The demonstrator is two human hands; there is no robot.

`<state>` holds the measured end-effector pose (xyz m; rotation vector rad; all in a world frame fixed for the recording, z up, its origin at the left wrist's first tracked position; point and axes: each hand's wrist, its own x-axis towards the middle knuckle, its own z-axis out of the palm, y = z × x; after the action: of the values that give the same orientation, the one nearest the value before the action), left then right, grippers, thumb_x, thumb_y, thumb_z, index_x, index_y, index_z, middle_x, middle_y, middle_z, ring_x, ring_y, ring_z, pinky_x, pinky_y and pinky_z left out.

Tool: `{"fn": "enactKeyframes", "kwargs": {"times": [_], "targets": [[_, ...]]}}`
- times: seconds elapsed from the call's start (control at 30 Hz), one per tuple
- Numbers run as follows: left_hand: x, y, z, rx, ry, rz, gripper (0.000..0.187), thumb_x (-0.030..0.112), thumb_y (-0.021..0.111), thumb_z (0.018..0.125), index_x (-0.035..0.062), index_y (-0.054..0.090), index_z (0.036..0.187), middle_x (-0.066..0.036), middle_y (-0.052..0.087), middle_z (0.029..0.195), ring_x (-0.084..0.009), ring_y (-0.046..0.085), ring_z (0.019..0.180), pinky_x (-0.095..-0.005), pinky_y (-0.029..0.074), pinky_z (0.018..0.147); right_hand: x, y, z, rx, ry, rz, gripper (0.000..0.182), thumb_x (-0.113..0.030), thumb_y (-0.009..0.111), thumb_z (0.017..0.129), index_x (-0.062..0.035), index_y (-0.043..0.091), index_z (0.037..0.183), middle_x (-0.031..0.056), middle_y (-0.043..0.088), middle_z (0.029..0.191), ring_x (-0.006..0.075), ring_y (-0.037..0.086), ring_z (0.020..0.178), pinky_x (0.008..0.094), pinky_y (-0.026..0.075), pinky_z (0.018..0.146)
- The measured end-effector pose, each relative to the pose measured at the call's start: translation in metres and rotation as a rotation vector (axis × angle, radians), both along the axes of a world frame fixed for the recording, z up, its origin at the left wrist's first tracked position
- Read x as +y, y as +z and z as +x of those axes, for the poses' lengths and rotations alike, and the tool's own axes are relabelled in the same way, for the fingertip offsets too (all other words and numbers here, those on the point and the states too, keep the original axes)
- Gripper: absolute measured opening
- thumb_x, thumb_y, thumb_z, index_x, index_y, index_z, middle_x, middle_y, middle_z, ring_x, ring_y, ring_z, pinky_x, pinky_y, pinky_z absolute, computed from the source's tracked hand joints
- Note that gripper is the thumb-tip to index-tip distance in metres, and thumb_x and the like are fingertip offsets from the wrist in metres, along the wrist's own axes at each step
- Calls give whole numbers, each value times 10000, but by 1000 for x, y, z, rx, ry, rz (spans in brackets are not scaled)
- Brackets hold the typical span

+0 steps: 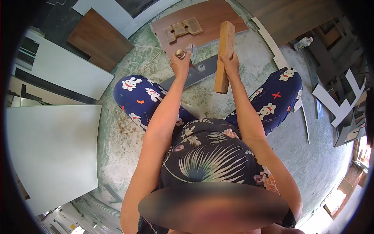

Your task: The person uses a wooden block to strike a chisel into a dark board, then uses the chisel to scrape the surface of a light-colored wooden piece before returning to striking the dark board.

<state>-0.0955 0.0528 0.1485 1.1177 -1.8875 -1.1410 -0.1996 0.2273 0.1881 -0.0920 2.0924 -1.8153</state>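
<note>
Wrapped around a short tool with a rounded, wood-coloured top end [180, 54] is my left hand [180, 66]; the tool's lower part is mostly hidden by the fingers. It stands over a long dark grey board [208, 67] lying on the floor, which has a pale round mark near the tool. My right hand [230, 64] grips a thick rectangular wooden block [224, 50] by its middle, long side pointing away from me, close to the right end of the grey board. A notched wooden piece [193, 26] lies on a brown panel [165, 43] beyond my hands.
My legs in blue patterned trousers [134, 91] are folded on either side of the work. A large white panel [54, 148] and a brown board [99, 39] are at the left. White strips [269, 41], a bottle [303, 43] and scrap boards [337, 105] lie to the right.
</note>
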Motion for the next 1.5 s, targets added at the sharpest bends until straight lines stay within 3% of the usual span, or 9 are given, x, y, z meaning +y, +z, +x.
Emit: {"fn": "enactKeyframes", "kwargs": {"times": [0.03,0.13,0.23,0.67,0.83,1.07,1.17,1.23,1.5], "targets": [[-1,-6,-1,-19,34,-119,450,282,781,740,-36,553,963,-152,652,789,-238,666,572,-342,528,567,0,1,0,10,0,-10,576,-217,705,720,47,509,1193,165,607,1097,248,600,1004,333,458,875],[0,-4,-3,32,-5,-15,434,272,766,757,-41,552,967,-154,646,777,-217,638,496,-329,521,528,0,4,0,3,5,-53,570,-210,712,721,45,511,1189,158,608,1093,238,601,994,329,458,872],[12,20,-5,144,-61,346,399,238,743,777,-48,554,980,-151,652,791,-214,654,525,-325,533,553,0,4,0,12,2,-55,559,-217,719,719,44,518,1170,157,611,1080,233,603,976,328,462,858],[18,15,-9,-70,-191,203,327,111,641,775,-44,535,1043,-161,666,852,-219,698,662,-326,551,615,-2,12,0,131,72,35,588,-260,736,691,54,517,1137,204,608,1078,281,609,994,367,471,847],[23,13,-13,-108,-268,215,278,142,660,781,-7,566,996,-123,682,780,-202,690,682,-332,531,683,-4,29,5,252,148,48,654,-255,720,679,51,494,1211,209,602,1119,295,601,1034,369,466,876],[22,0,-14,-76,-302,240,274,101,661,795,-21,547,1013,-147,668,857,-220,689,688,-323,536,637,-3,62,19,237,305,-13,751,-274,696,661,-8,455,1321,213,588,1191,314,584,1097,368,454,917],[23,9,-14,-65,-284,209,269,78,653,789,-18,538,1012,-175,669,844,-258,685,690,-353,529,644,-1,39,25,258,518,337,770,-291,688,650,-53,453,1344,221,591,1201,346,580,1112,376,453,927],[23,14,-11,-94,-260,80,271,77,653,786,-16,543,1016,-162,673,844,-244,684,691,-346,530,650,-1,40,23,275,527,354,776,-295,685,650,-63,448,1353,231,601,1181,358,586,1103,380,454,925],[-1,-25,4,67,-254,422,325,92,675,775,-3,566,1065,-136,683,931,-212,689,759,-328,526,701,-8,91,31,417,559,150,793,-284,679,635,-89,434,1364,254,602,1159,386,593,1061,402,469,889]]}}
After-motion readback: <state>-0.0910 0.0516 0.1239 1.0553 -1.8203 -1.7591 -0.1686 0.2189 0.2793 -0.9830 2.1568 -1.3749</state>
